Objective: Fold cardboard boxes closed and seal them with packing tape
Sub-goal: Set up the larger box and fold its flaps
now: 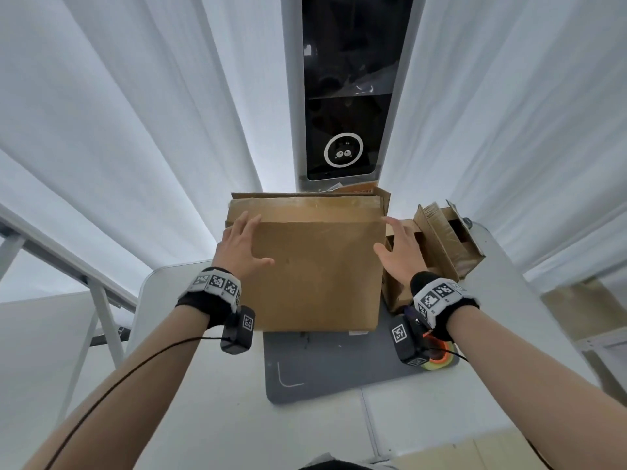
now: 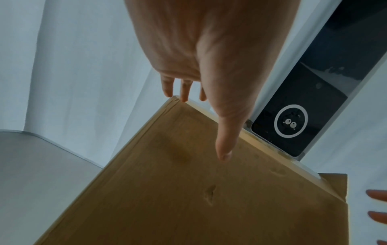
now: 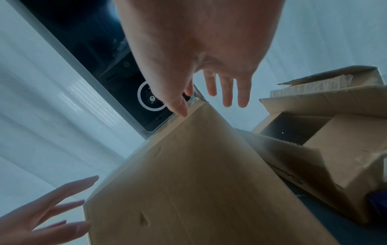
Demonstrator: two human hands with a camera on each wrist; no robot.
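A large brown cardboard box stands on the grey mat, its top closed with clear tape along the far edge. My left hand reaches to its upper left corner with fingers spread and straight; the thumb lies over the front face. My right hand is spread at the upper right corner, thumb tip near the top edge. Neither hand grips the box. A roll of packing tape with an orange core lies on the mat below my right wrist.
A smaller open cardboard box with raised flaps stands right of the big one. A tall dark screen device rises behind. White curtains surround the white table. A metal frame stands at the left.
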